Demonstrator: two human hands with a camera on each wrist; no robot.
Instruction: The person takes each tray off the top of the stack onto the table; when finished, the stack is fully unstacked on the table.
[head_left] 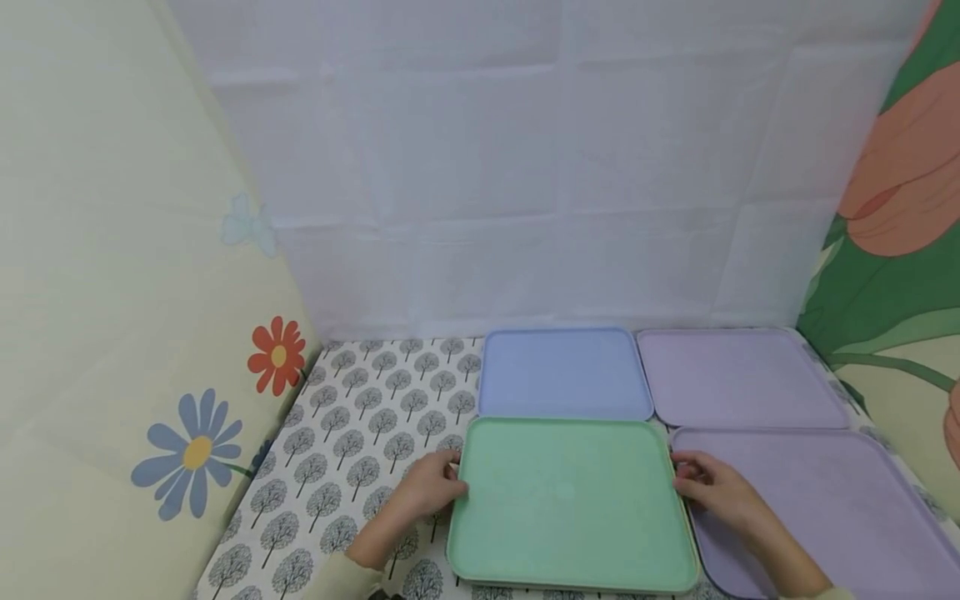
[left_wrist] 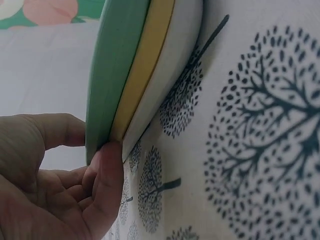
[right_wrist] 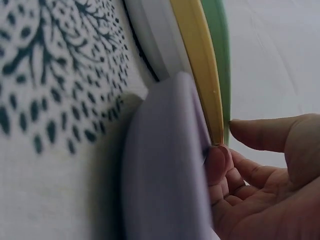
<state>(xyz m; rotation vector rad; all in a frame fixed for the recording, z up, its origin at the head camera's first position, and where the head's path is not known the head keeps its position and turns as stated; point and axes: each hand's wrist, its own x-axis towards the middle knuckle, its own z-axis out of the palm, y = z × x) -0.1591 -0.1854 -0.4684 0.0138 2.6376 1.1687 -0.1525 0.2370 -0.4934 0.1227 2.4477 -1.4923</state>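
Note:
A green tray (head_left: 570, 500) lies on top of a stack near the front of the table. Beneath it show a yellow tray (left_wrist: 145, 65) and a white tray (left_wrist: 172, 65) in the left wrist view. My left hand (head_left: 433, 483) pinches the green tray's left rim, thumb on top and a fingertip at the seam with the yellow one. On the opposite side, my right hand (head_left: 712, 487) pinches the right rim, its thumb on the green edge. Whether its curled fingers also reach under the yellow tray I cannot tell.
Close against the stack's right side lies a purple tray (head_left: 817, 508), under my right forearm. Behind are a blue tray (head_left: 562, 375) and another purple tray (head_left: 742, 379). A tree-print cloth (head_left: 352, 442) covers the table; a white sheet (head_left: 525, 167) hangs at the back.

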